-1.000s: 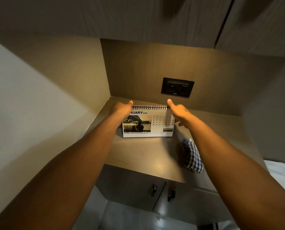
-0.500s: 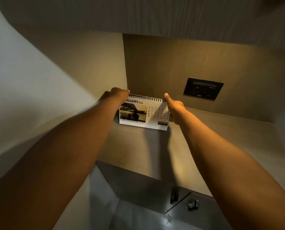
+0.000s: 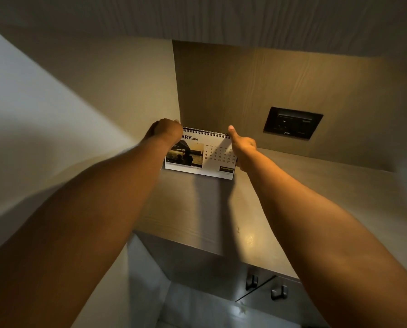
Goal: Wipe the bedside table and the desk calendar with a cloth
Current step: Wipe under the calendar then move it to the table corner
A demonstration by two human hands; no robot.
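A white spiral-bound desk calendar (image 3: 205,157) with a photo and a date grid stands in the back left corner of the wooden bedside table (image 3: 197,209). My left hand (image 3: 165,131) grips its upper left corner. My right hand (image 3: 241,147) holds its right side, thumb up along the spiral edge. The calendar's base looks to be resting on or just above the tabletop. The cloth is out of view.
A black socket plate (image 3: 292,123) is set in the wooden back panel to the right. A side wall closes off the left, and a cabinet underside hangs overhead. Two cupboard door handles (image 3: 265,286) sit below the table's front edge.
The calendar, held in both hands, has moved from the middle of the table toward the back left corner. My view has swung left, so the checked cloth is no longer in sight.
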